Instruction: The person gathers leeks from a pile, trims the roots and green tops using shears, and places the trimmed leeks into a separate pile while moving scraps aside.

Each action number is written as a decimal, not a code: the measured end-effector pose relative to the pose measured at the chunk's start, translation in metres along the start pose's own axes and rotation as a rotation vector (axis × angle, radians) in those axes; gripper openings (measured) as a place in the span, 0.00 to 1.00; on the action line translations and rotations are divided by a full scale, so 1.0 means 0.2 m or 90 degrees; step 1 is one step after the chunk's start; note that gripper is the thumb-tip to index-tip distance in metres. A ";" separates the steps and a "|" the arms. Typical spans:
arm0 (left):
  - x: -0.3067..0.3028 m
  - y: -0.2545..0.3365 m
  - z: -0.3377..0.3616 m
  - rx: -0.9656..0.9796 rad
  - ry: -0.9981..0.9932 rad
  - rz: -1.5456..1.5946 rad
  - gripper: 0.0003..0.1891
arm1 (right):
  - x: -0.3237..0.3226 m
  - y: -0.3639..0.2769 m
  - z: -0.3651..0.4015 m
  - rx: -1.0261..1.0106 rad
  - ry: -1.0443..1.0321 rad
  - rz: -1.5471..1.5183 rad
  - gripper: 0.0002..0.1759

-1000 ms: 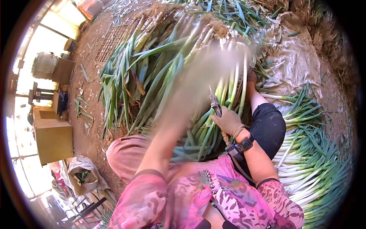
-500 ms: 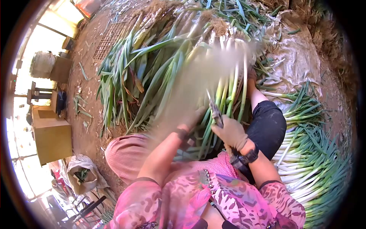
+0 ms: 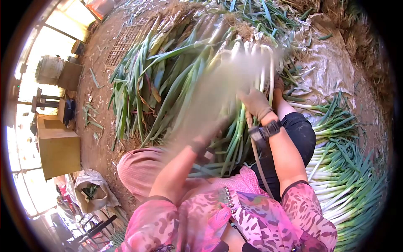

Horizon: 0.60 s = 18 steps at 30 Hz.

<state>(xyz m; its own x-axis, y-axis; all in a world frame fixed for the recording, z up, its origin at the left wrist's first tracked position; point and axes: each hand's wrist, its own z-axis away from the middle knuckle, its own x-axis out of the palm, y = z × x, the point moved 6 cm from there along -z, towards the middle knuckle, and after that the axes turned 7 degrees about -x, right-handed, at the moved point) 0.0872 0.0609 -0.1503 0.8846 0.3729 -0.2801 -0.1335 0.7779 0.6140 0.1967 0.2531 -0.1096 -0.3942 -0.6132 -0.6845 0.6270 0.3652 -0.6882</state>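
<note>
My right hand (image 3: 255,103), in a pale glove, reaches to the white stalks of several green onions (image 3: 239,136) between my legs. Its fingers are partly lost in a hazy smear across the picture. A dark device sits at that wrist, and a cord or tube runs from it toward my lap. My left hand (image 3: 216,128) lies lower and to the left, beside the green leaves, mostly veiled by the same smear. What either hand holds cannot be made out.
A large pile of untrimmed onions (image 3: 168,80) lies ahead on the left. Cleaned onions (image 3: 336,180) are heaped at the right by my dark-clothed knee. A yellow box (image 3: 58,149) and an open sack (image 3: 92,191) stand at the left. A pale sheet (image 3: 327,69) covers ground at the upper right.
My right hand has moved up and forward along the stalks. The dark tool seen in it before is no longer visible. My left hand has shifted slightly.
</note>
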 end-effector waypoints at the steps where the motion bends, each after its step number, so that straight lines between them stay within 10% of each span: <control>1: -0.03 -0.07 -0.11 0.028 0.025 0.090 0.25 | -0.04 -0.08 0.08 -0.021 -0.011 -0.034 0.35; 2: -0.06 -0.10 -0.23 0.188 -0.003 0.136 0.26 | -0.05 -0.13 0.23 0.010 -0.109 -0.079 0.32; 4: -0.13 -0.13 -0.36 0.106 -0.115 0.166 0.22 | 0.09 -0.13 0.46 -0.075 -0.129 -0.015 0.29; 8: -0.11 -0.20 -0.44 0.487 0.082 -0.427 0.19 | 0.13 -0.03 0.66 -0.006 -0.158 0.037 0.31; 11: -0.01 -0.19 -0.36 0.567 0.050 -0.364 0.21 | 0.06 0.02 0.59 0.025 -0.096 0.023 0.33; 15: 0.07 -0.25 -0.27 0.176 -0.111 0.003 0.26 | 0.02 0.07 0.23 -0.024 -0.018 0.052 0.28; 18: 0.07 -0.20 -0.20 0.198 -0.089 0.008 0.29 | 0.14 0.18 -0.23 -0.144 -0.097 0.103 0.33</control>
<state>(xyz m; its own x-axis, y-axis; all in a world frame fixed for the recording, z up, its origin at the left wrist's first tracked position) 0.0868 0.0544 -0.2089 0.9394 0.2914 -0.1806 -0.0209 0.5745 0.8182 0.1785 0.2819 -0.1646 -0.1850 -0.6259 -0.7576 0.5009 0.6032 -0.6207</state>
